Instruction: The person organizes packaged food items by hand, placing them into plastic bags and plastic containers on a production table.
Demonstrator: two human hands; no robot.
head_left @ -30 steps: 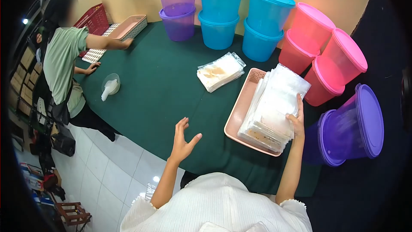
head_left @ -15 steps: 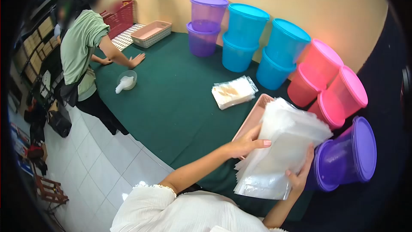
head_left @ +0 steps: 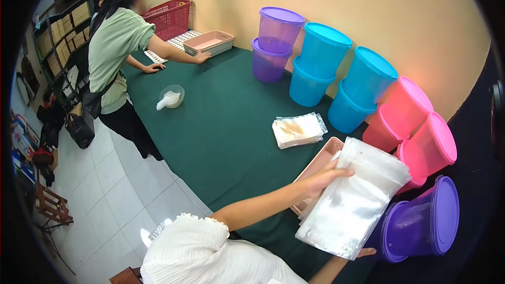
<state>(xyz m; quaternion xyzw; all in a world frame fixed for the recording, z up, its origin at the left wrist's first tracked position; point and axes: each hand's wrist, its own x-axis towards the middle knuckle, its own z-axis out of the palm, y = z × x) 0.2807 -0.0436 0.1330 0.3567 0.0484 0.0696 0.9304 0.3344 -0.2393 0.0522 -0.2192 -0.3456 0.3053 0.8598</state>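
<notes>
A thick stack of clear plastic bags (head_left: 353,200) is tilted in front of me, above the pink plastic basket (head_left: 319,167). My left hand (head_left: 325,179) is closed on the stack's left edge, thumb on top. At the lower right edge, my right hand (head_left: 364,253) supports the bags from beneath; most of its fingers are hidden behind them. The bags cover much of the basket. Just beyond it, a pile of filled clear packets (head_left: 299,130) lies on the green cloth.
Stacked lidded tubs line the wall: purple (head_left: 273,42), blue (head_left: 321,63), pink (head_left: 405,118); dark purple tubs (head_left: 421,223) stand at right. A bowl (head_left: 173,97) with white contents sits farther left. A person in green (head_left: 118,52) leans on the table near another basket (head_left: 209,43).
The bag stack is evened out and a little lower in view. My right hand has slid down to its lower edge. The other person's hand has moved toward the far basket.
</notes>
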